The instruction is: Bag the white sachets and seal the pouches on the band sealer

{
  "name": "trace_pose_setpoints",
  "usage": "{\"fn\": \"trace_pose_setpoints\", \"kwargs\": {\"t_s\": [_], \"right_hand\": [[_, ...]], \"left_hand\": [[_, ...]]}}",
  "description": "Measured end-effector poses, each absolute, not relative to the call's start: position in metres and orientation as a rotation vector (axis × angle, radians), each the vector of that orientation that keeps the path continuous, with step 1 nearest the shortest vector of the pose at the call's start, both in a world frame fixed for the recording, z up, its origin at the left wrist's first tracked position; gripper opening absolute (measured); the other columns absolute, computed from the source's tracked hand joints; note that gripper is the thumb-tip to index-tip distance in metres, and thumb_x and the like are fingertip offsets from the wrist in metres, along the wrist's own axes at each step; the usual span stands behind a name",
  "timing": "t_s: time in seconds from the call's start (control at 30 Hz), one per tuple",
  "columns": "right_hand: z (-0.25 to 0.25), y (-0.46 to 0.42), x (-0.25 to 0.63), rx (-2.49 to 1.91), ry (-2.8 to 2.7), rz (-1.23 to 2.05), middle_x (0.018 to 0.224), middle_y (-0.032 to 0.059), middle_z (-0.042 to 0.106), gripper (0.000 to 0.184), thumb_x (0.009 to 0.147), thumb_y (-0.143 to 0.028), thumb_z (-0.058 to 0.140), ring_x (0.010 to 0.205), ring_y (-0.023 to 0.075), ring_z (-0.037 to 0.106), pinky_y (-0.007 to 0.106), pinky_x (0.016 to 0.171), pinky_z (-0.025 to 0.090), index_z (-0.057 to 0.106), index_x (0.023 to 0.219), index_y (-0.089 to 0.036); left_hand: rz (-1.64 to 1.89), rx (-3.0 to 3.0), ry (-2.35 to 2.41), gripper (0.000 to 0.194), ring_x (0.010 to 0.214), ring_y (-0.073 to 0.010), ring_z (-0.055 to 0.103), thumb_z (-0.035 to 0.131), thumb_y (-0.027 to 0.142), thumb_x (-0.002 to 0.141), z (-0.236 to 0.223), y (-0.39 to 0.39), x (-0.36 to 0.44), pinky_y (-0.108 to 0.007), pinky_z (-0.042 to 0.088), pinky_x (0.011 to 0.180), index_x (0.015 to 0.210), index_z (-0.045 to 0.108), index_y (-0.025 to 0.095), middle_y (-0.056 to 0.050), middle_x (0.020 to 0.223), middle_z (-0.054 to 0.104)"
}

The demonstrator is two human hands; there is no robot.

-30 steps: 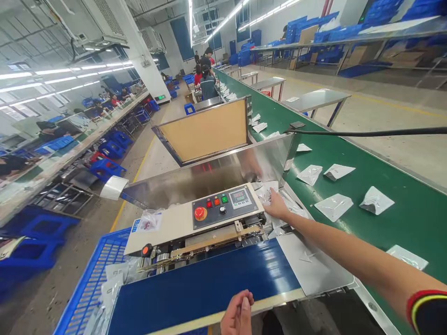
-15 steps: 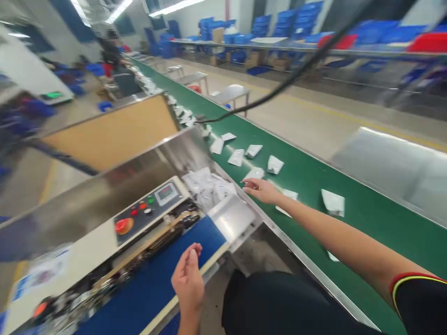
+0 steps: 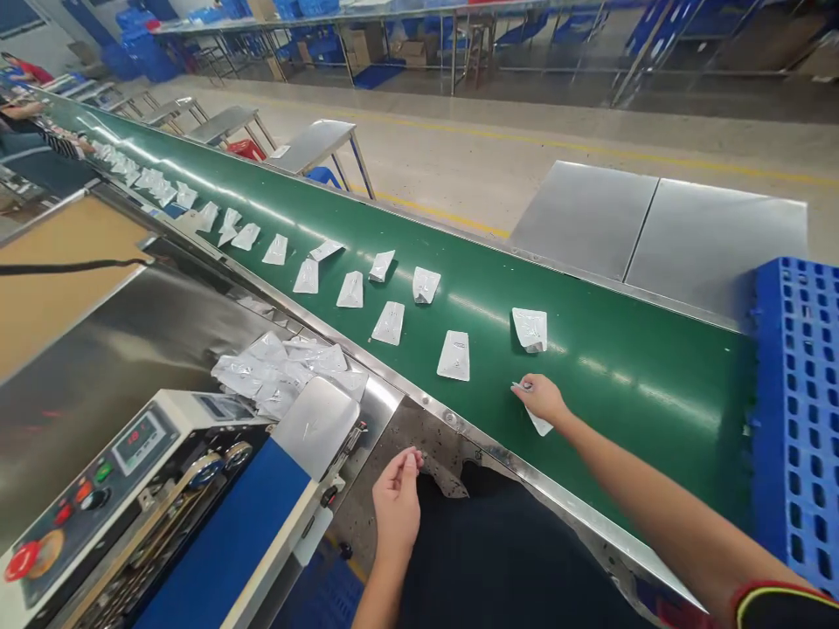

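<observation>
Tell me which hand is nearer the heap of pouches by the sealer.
Left. The left hand hangs clear of the heap of pouches, below and right of it; the right hand is farther away, out on the green conveyor belt, touching a single pouch.

The pouch (image 3: 541,425) under the right hand (image 3: 540,398) — mostly covered, any markings too small to tell

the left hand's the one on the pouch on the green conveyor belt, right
No, that's the wrong hand. The head view shows the right hand on the pouch on the green conveyor belt. The left hand is apart from it, near the belt's edge.
</observation>
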State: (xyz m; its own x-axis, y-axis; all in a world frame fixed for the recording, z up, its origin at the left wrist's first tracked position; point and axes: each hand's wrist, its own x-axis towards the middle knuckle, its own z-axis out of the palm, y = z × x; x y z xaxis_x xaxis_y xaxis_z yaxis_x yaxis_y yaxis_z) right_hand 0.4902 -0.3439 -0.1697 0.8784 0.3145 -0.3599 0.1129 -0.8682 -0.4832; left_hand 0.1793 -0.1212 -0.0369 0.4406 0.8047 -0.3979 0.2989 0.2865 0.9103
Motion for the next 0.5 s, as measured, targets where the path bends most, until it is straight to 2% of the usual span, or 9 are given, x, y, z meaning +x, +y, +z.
{"fn": "trace_pose_setpoints", "kwargs": {"t_s": [0.07,0.13,0.2,0.27,0.37,0.5], "right_hand": [[-0.173,-0.344,0.490,-2.522,-0.318,0.582,0.092,0.0060,0.079,0.026,0.097,-0.048,0.054,0.084,0.0244,0.073,0.034,0.077,0.055,0.068,0.103,-0.025],[-0.166,-0.357,0.518,-2.487,-0.429,0.558,0.093,0.0048,0.079,0.031,0.100,-0.041,0.049,0.081,0.0233,0.072,0.033,0.077,0.055,0.065,0.120,-0.025],[-0.154,-0.375,0.567,-2.505,-0.706,0.520,0.097,0.0070,0.078,0.046,0.094,-0.040,0.060,0.086,0.0258,0.072,0.036,0.082,0.054,0.063,0.136,-0.024],[-0.143,-0.388,0.623,-2.555,-1.135,0.527,0.100,0.0101,0.077,0.060,0.084,-0.032,0.070,0.091,0.0291,0.071,0.040,0.087,0.053,0.064,0.143,-0.024],[-0.138,-0.387,0.681,-2.517,-1.548,0.603,0.117,0.0152,0.075,0.051,0.082,-0.023,0.070,0.095,0.0285,0.070,0.042,0.089,0.052,0.073,0.132,-0.026],[-0.146,-0.364,0.676,-2.326,-1.804,0.819,0.129,0.0143,0.074,0.013,0.087,-0.025,0.065,0.098,0.0258,0.071,0.039,0.086,0.053,0.077,0.094,-0.024]], "left_hand": [[0.411,1.304,1.108,0.062,0.091,-0.0299,0.081,0.088,0.069,0.075,-0.041,-0.127,0.189,-0.044,0.067,0.088,0.102,0.086,0.013,-0.019,0.102,0.084],[0.421,1.323,1.122,0.061,0.092,-0.0299,0.081,0.087,0.068,0.078,-0.043,-0.128,0.192,-0.044,0.067,0.088,0.104,0.086,0.013,-0.019,0.103,0.084],[0.444,1.325,1.164,0.061,0.092,-0.0297,0.081,0.086,0.068,0.079,-0.045,-0.129,0.193,-0.043,0.067,0.086,0.104,0.086,0.013,-0.019,0.103,0.084],[0.462,1.291,1.228,0.063,0.090,-0.0286,0.081,0.086,0.070,0.077,-0.049,-0.131,0.192,-0.041,0.066,0.083,0.104,0.086,0.013,-0.019,0.103,0.084],[0.484,1.188,1.325,0.066,0.088,-0.0266,0.080,0.087,0.071,0.075,-0.053,-0.137,0.190,-0.038,0.064,0.079,0.104,0.086,0.012,-0.018,0.104,0.084],[0.531,1.099,1.399,0.063,0.090,-0.0251,0.079,0.088,0.067,0.076,-0.054,-0.141,0.177,-0.037,0.063,0.081,0.107,0.085,0.012,-0.017,0.104,0.084]]}}
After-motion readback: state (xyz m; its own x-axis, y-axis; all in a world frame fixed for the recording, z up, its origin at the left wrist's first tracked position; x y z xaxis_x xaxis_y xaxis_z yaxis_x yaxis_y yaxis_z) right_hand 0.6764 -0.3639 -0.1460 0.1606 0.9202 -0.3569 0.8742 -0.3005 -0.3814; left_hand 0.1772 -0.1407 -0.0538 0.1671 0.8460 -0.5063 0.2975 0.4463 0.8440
